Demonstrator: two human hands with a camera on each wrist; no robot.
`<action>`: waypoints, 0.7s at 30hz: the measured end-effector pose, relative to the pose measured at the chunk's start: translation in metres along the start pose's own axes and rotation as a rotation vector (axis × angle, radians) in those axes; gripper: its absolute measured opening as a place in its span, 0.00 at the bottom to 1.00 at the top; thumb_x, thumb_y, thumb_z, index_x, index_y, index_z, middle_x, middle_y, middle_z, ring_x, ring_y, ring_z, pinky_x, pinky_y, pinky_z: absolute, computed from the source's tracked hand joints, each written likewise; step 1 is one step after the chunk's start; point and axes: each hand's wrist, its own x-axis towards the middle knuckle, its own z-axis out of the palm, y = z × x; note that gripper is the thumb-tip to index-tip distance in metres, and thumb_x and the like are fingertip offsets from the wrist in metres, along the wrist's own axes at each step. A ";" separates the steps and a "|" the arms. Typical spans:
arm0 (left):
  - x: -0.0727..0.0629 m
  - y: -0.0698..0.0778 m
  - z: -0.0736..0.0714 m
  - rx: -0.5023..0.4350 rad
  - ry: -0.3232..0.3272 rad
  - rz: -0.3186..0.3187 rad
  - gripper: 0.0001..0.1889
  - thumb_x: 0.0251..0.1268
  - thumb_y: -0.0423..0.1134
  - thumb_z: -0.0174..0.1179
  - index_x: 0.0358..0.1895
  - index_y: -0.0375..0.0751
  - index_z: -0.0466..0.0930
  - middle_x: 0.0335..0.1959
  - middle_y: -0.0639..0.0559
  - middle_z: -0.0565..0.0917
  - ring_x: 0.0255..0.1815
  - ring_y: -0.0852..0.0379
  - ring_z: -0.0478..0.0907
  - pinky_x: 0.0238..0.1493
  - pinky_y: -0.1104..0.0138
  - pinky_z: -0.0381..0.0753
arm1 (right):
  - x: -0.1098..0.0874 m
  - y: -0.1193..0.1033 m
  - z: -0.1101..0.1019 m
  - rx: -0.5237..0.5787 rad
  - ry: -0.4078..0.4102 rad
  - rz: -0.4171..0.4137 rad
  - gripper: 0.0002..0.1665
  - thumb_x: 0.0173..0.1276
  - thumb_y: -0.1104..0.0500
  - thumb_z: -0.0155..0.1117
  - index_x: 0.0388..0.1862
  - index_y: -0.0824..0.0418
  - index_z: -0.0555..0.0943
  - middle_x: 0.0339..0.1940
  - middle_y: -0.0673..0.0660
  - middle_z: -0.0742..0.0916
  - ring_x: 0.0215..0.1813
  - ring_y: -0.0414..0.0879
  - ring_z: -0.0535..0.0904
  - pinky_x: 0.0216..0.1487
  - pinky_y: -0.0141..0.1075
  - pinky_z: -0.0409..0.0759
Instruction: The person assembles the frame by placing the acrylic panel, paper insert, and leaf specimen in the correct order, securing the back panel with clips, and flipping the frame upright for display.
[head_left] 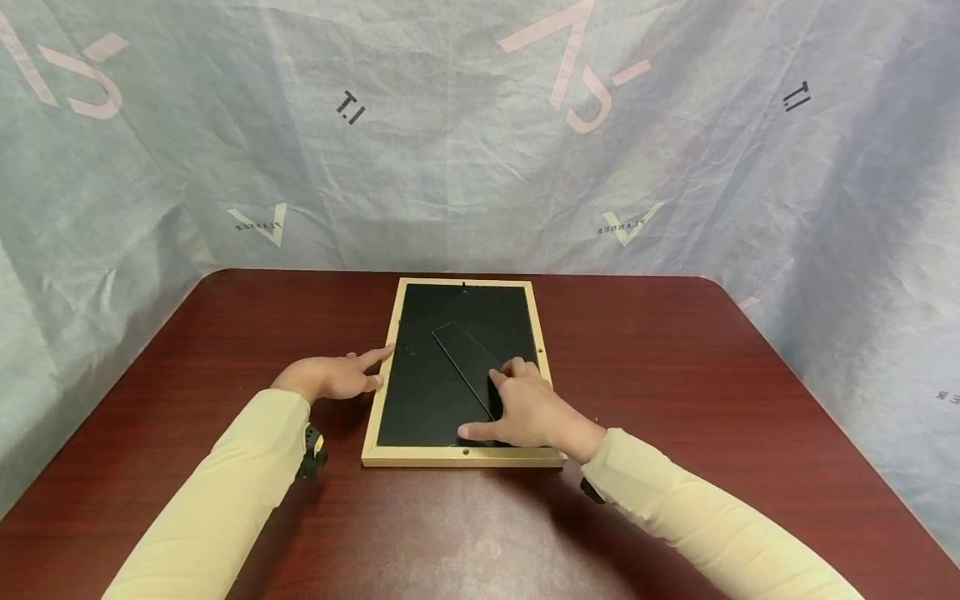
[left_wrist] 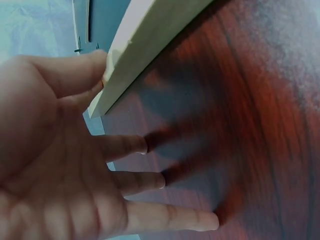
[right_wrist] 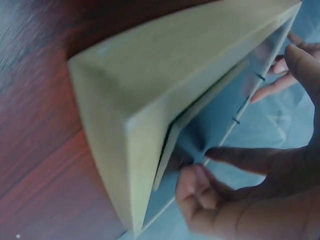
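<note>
A picture frame (head_left: 463,457) with a pale wood rim lies back side up on the table, its black backing board (head_left: 420,400) showing. On the board a narrow black stand (head_left: 468,354) runs slantwise, its lower end hidden by my right hand. My left hand (head_left: 333,377) rests at the left rim with fingers spread; in the left wrist view its thumb (left_wrist: 82,75) meets the frame's side. My right hand (head_left: 528,410) lies over the lower right of the board, thumb apart from the bent fingers. Those fingertips (right_wrist: 187,177) are at the black surface in the right wrist view.
The frame sits at the middle of a dark red wooden table (head_left: 675,375) with rounded far corners. Printed grey cloth (head_left: 450,167) hangs behind the table and along both sides. Small dark tabs (right_wrist: 236,120) stick up along the frame's inner edge.
</note>
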 end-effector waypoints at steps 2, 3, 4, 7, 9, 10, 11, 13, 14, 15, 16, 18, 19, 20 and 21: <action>0.000 0.000 0.000 0.021 0.003 0.000 0.35 0.83 0.40 0.46 0.84 0.42 0.40 0.81 0.26 0.40 0.80 0.28 0.33 0.75 0.36 0.44 | 0.000 -0.004 0.002 -0.012 -0.004 0.020 0.65 0.54 0.30 0.76 0.74 0.74 0.66 0.70 0.69 0.70 0.70 0.62 0.65 0.66 0.50 0.71; 0.001 -0.001 0.000 0.028 0.004 0.000 0.36 0.83 0.40 0.47 0.84 0.43 0.40 0.80 0.26 0.40 0.80 0.28 0.34 0.75 0.36 0.45 | 0.000 -0.006 0.002 -0.018 -0.005 0.029 0.66 0.53 0.28 0.76 0.74 0.74 0.66 0.71 0.69 0.70 0.71 0.62 0.64 0.66 0.51 0.71; 0.001 0.000 0.000 0.036 0.004 0.001 0.36 0.82 0.39 0.48 0.84 0.43 0.40 0.80 0.25 0.40 0.80 0.27 0.34 0.74 0.36 0.46 | 0.000 -0.007 0.003 -0.022 -0.003 0.038 0.68 0.51 0.27 0.76 0.75 0.74 0.66 0.72 0.70 0.69 0.72 0.62 0.62 0.66 0.52 0.70; 0.001 0.001 0.000 0.049 0.007 0.001 0.36 0.82 0.39 0.48 0.84 0.44 0.40 0.80 0.25 0.40 0.80 0.28 0.35 0.74 0.36 0.46 | 0.000 -0.010 0.004 -0.039 0.002 0.053 0.70 0.48 0.26 0.77 0.74 0.74 0.66 0.72 0.70 0.68 0.72 0.63 0.61 0.66 0.54 0.70; 0.001 0.001 -0.001 0.058 0.009 0.002 0.36 0.82 0.39 0.49 0.84 0.44 0.40 0.80 0.25 0.41 0.80 0.27 0.36 0.74 0.36 0.47 | 0.000 -0.011 0.005 -0.054 0.008 0.051 0.70 0.48 0.27 0.78 0.74 0.74 0.67 0.72 0.70 0.68 0.72 0.63 0.61 0.66 0.54 0.70; 0.000 0.001 -0.001 0.062 0.010 0.003 0.36 0.82 0.39 0.49 0.84 0.43 0.40 0.80 0.24 0.41 0.80 0.27 0.37 0.74 0.36 0.47 | 0.000 -0.011 0.005 -0.062 0.012 0.048 0.69 0.48 0.27 0.78 0.74 0.74 0.67 0.72 0.71 0.68 0.72 0.64 0.62 0.66 0.54 0.70; 0.000 0.001 -0.001 0.061 0.011 0.001 0.36 0.82 0.39 0.49 0.84 0.44 0.40 0.80 0.24 0.42 0.80 0.27 0.37 0.74 0.36 0.47 | 0.000 -0.012 0.006 -0.071 0.015 0.046 0.69 0.48 0.27 0.78 0.74 0.74 0.67 0.71 0.71 0.69 0.71 0.64 0.62 0.66 0.54 0.70; 0.000 0.000 -0.002 0.061 0.012 0.000 0.37 0.81 0.39 0.49 0.84 0.44 0.40 0.80 0.24 0.42 0.80 0.27 0.38 0.74 0.37 0.48 | 0.000 -0.012 0.007 -0.088 0.026 0.047 0.68 0.48 0.27 0.78 0.73 0.74 0.68 0.70 0.70 0.70 0.70 0.64 0.63 0.66 0.54 0.70; 0.000 0.000 -0.002 0.061 0.011 -0.001 0.37 0.81 0.40 0.49 0.84 0.44 0.40 0.79 0.23 0.42 0.80 0.27 0.38 0.74 0.36 0.48 | 0.000 -0.013 0.007 -0.096 0.032 0.050 0.68 0.48 0.27 0.78 0.73 0.73 0.69 0.70 0.70 0.70 0.70 0.64 0.64 0.65 0.55 0.70; 0.001 -0.001 -0.002 0.059 0.014 -0.003 0.37 0.81 0.40 0.50 0.84 0.45 0.41 0.80 0.23 0.42 0.80 0.27 0.39 0.74 0.37 0.49 | 0.000 -0.013 0.008 -0.102 0.038 0.056 0.68 0.48 0.27 0.78 0.73 0.73 0.69 0.70 0.70 0.70 0.70 0.64 0.64 0.65 0.56 0.69; 0.002 -0.002 -0.003 0.065 0.013 0.001 0.37 0.81 0.41 0.50 0.84 0.46 0.41 0.79 0.23 0.43 0.80 0.27 0.39 0.74 0.36 0.49 | 0.000 -0.014 0.008 -0.109 0.044 0.062 0.68 0.47 0.26 0.77 0.72 0.72 0.70 0.69 0.69 0.71 0.70 0.64 0.64 0.65 0.56 0.69; 0.003 -0.003 -0.003 0.066 0.012 -0.001 0.37 0.81 0.41 0.51 0.84 0.47 0.41 0.80 0.24 0.43 0.80 0.28 0.39 0.74 0.37 0.49 | 0.001 -0.015 0.009 -0.119 0.053 0.079 0.67 0.46 0.25 0.77 0.71 0.71 0.72 0.69 0.68 0.72 0.70 0.63 0.65 0.64 0.57 0.69; 0.003 -0.003 -0.002 0.064 0.012 -0.002 0.37 0.81 0.41 0.50 0.84 0.47 0.41 0.80 0.24 0.43 0.80 0.28 0.39 0.74 0.37 0.49 | 0.001 -0.015 0.010 -0.119 0.056 0.089 0.67 0.45 0.25 0.77 0.71 0.70 0.72 0.69 0.68 0.72 0.70 0.62 0.66 0.64 0.57 0.70; 0.002 -0.003 -0.002 0.066 0.012 -0.001 0.37 0.81 0.41 0.50 0.84 0.46 0.41 0.80 0.24 0.43 0.80 0.28 0.39 0.74 0.37 0.50 | 0.001 -0.016 0.010 -0.122 0.057 0.096 0.67 0.44 0.25 0.77 0.71 0.70 0.73 0.68 0.67 0.73 0.69 0.62 0.66 0.63 0.58 0.70; 0.002 -0.003 -0.002 0.064 0.015 -0.002 0.37 0.81 0.41 0.51 0.84 0.46 0.41 0.80 0.24 0.44 0.81 0.28 0.39 0.74 0.37 0.49 | 0.001 -0.017 0.010 -0.125 0.058 0.102 0.67 0.43 0.24 0.78 0.71 0.70 0.73 0.68 0.67 0.73 0.69 0.61 0.67 0.63 0.58 0.70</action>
